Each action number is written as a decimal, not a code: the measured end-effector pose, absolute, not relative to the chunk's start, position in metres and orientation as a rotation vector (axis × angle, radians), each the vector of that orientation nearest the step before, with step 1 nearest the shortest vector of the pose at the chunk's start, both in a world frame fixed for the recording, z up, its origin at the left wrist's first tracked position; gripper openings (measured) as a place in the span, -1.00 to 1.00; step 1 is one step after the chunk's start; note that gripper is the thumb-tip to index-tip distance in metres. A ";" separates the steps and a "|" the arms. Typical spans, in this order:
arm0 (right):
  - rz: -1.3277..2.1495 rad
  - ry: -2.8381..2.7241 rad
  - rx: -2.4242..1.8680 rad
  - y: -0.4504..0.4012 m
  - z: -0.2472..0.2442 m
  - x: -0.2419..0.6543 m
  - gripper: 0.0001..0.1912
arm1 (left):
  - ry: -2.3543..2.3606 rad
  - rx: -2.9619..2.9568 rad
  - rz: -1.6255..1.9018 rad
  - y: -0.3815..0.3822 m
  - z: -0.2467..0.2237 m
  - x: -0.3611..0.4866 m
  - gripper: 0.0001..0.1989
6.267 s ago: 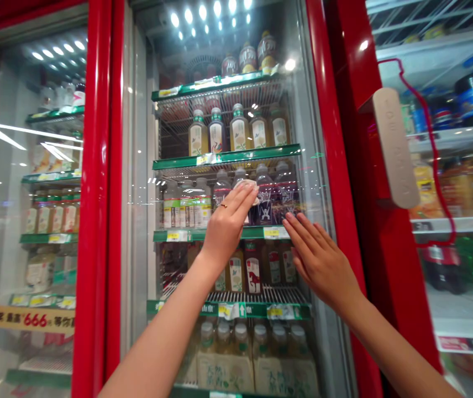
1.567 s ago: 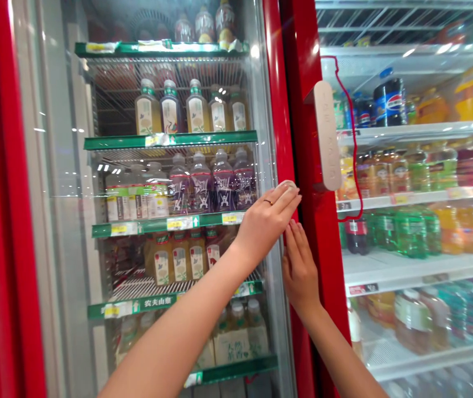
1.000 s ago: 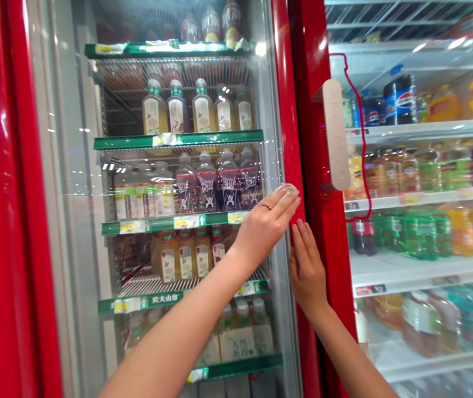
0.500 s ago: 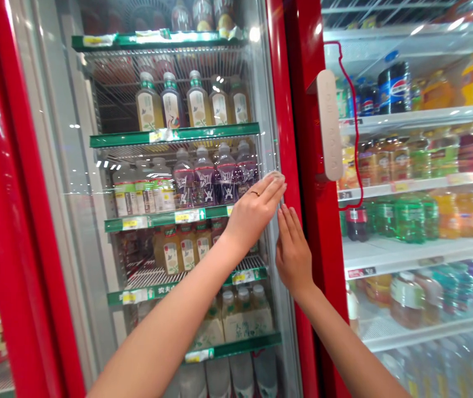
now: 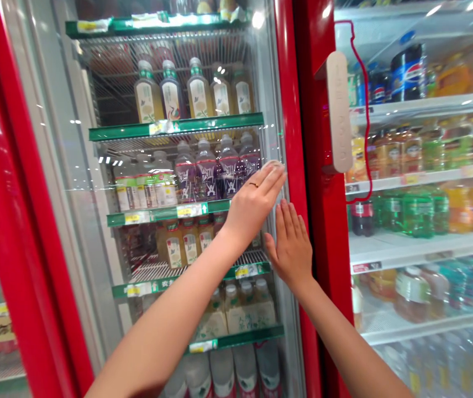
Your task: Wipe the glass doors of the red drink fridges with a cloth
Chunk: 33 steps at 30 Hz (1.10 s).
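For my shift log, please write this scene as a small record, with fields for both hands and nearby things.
Left hand: fingers together over a pale cloth, mostly hidden, near the right edge of the glass door
Right hand: fingers up at the red frame; contact unclear
Behind glass: purple bottles
Beyond frame: pale handle

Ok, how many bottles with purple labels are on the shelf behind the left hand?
4 in sight, side by side: the leftmost bottle, the second bottle, the third bottle and the rightmost bottle, partly covered by the left hand. More may be hidden behind.
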State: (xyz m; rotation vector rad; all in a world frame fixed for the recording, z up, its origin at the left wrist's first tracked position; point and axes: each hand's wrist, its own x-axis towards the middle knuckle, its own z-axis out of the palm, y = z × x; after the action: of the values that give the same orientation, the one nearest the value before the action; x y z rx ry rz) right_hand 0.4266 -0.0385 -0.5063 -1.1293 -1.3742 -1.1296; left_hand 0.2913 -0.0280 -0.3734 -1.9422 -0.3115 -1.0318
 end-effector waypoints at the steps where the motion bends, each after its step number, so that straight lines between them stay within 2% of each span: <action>1: -1.129 -1.374 -1.134 -0.039 -0.506 0.427 -0.17 | -0.302 -1.948 -1.021 -0.029 -0.381 0.286 -0.44; 5: -1.115 -1.382 -1.125 -0.039 -0.507 0.427 -0.17 | -0.295 -1.921 -1.071 -0.029 -0.396 0.245 -0.33; 10: -1.119 -1.366 -1.109 -0.038 -0.508 0.428 -0.16 | -0.338 -1.884 -1.207 -0.019 -0.362 0.231 -0.25; 13: -1.126 -1.360 -1.106 -0.036 -0.508 0.429 -0.18 | -0.346 -1.886 -1.187 -0.016 -0.352 0.250 -0.35; 17: -1.129 -1.363 -1.137 -0.037 -0.509 0.430 -0.17 | -0.294 -1.898 -1.131 -0.019 -0.377 0.258 -0.44; 21: -1.103 -1.342 -1.139 -0.041 -0.505 0.420 -0.17 | -0.246 -1.921 -1.100 -0.022 -0.397 0.229 -0.37; 29: -1.048 -1.354 -1.012 -0.036 -0.485 0.353 -0.16 | -0.354 -1.888 -1.210 -0.016 -0.357 0.216 -0.31; 33: -1.075 -1.375 -1.020 -0.031 -0.487 0.343 -0.15 | -0.349 -1.900 -1.133 -0.017 -0.371 0.215 -0.34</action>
State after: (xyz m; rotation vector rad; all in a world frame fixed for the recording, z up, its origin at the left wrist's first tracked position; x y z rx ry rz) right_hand 0.3432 -0.0308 -0.4875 -1.0198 -1.3747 -1.0753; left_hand 0.2154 -0.0171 -0.3706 -1.8996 -0.3493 -1.1327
